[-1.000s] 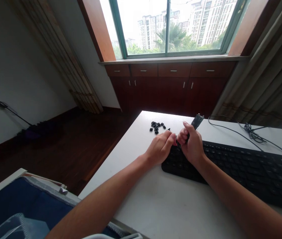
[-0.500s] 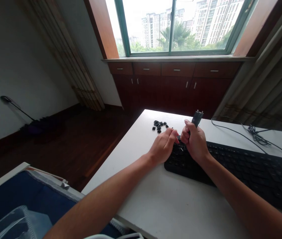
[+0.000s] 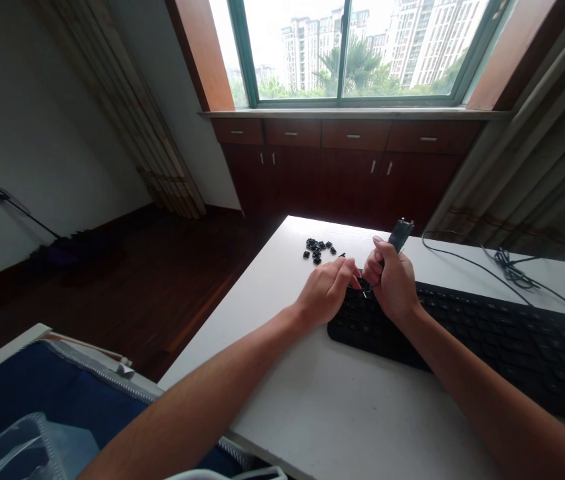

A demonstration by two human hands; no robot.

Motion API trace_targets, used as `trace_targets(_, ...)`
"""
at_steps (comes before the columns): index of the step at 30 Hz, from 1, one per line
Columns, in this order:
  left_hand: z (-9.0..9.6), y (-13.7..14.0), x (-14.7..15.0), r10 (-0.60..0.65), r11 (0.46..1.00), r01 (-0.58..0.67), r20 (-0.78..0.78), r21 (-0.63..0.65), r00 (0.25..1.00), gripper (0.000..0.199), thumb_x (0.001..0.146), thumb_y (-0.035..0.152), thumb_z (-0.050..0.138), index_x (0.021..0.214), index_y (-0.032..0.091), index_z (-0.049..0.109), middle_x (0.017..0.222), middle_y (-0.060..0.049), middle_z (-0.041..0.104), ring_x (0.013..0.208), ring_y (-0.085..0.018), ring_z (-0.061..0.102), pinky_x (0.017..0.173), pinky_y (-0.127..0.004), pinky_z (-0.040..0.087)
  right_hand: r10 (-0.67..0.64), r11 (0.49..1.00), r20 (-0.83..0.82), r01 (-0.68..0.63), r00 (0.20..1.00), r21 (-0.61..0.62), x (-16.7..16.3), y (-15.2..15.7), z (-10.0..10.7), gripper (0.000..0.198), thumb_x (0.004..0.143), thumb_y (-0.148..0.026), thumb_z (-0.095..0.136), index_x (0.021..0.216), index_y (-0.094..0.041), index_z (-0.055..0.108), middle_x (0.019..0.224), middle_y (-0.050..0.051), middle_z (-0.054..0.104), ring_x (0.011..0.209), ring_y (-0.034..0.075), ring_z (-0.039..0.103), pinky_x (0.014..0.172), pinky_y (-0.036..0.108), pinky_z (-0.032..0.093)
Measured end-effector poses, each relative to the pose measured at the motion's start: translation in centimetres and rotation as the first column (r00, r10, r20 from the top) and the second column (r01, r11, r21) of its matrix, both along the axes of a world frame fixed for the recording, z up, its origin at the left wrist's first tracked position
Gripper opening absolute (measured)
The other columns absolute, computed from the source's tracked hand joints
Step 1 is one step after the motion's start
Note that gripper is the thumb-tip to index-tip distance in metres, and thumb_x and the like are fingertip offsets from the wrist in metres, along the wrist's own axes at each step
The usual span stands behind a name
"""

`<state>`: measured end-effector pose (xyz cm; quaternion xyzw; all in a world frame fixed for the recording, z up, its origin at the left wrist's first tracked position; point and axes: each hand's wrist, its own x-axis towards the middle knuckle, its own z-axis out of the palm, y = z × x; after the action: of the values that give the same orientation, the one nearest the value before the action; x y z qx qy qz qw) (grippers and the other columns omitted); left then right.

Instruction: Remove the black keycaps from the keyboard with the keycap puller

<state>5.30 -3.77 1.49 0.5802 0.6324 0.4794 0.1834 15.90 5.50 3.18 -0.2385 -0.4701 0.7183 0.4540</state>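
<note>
While a dark handheld tool point(image 3: 400, 235) leans up and to the right over the left end of a black keyboard point(image 3: 487, 323), the person's right grip point(image 3: 391, 276) is clenched around its shaft, the bright-tipped end jutting above the thumb; a thin bright wire point(image 3: 365, 294) shows below the fist, close over the keys; the tool's long axis runs steeply across the keyboard's own, which stretches off to the right; just left of that fist, the left grip point(image 3: 329, 287) bends over the keyboard's far left corner, nearer that end of the two, its fingers curled together, though whether they pinch anything cannot be told; beyond it, small black pieces point(image 3: 315, 248) lie loose on the white bench point(image 3: 332, 400); a bundled cable point(image 3: 512, 270) rests behind the keyboard.
</note>
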Motion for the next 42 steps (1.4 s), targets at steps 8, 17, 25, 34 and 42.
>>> trace_targets(8,-0.2,0.2,-0.2,0.001,1.000,-0.001,0.052,0.012,0.999,0.060,0.109,0.049,0.021,0.083,0.020,0.068,0.090,-0.003,0.075,0.086,-0.020,0.066,0.087,-0.032,0.049,0.113,0.994,-0.039,-0.113,0.993,-0.002,0.0,-0.1,-0.7,0.039,0.082,-0.034,0.073,0.061,-0.022,0.043,0.053,-0.007,0.036,0.046,0.009,0.032,0.043,0.025,0.031)
trace_targets(17,-0.2,0.3,-0.3,0.033,0.999,-0.032,0.126,-0.013,0.992,0.065,0.108,0.053,0.019,0.078,0.021,0.067,0.086,-0.003,0.077,0.082,-0.021,0.065,0.084,-0.033,0.048,0.251,0.967,-0.101,-0.255,0.963,-0.022,0.2,0.0,-0.9,0.021,0.080,-0.027,0.068,0.073,-0.022,0.049,0.059,-0.005,0.046,0.051,0.012,0.041,0.050,0.026,0.039)
trace_targets(25,-0.7,0.6,-0.4,0.023,1.000,-0.024,0.195,0.004,0.981,0.065,0.107,0.055,0.020,0.074,0.020,0.064,0.082,-0.003,0.074,0.082,-0.020,0.065,0.083,-0.032,0.048,0.307,0.952,-0.040,-0.306,0.951,0.019,0.2,0.0,-1.2,0.009,0.082,-0.027,0.066,0.081,-0.020,0.060,0.063,-0.004,0.050,0.056,0.012,0.045,0.055,0.026,0.041)
trace_targets(34,-1.0,0.7,-0.5,0.042,0.998,-0.050,0.181,0.039,0.983,0.064,0.107,0.056,0.021,0.077,0.019,0.064,0.086,-0.004,0.071,0.083,-0.019,0.063,0.082,-0.031,0.048,0.309,0.926,0.034,-0.309,0.951,0.216,0.6,-0.5,-1.5,0.015,0.088,-0.031,0.071,0.095,-0.024,0.059,0.074,-0.004,0.054,0.069,0.013,0.051,0.071,0.026,0.046)
trace_targets(42,-0.5,0.3,-0.6,0.052,0.998,-0.050,0.078,-0.030,0.996,0.069,0.107,0.055,0.017,0.078,0.019,0.068,0.088,-0.004,0.074,0.084,-0.019,0.065,0.079,-0.030,0.048,0.371,0.927,0.091,-0.374,0.924,0.015,1.5,1.3,-0.4,0.028,0.091,-0.043,0.067,0.078,-0.021,0.054,0.070,-0.002,0.050,0.064,0.014,0.045,0.066,0.028,0.046)
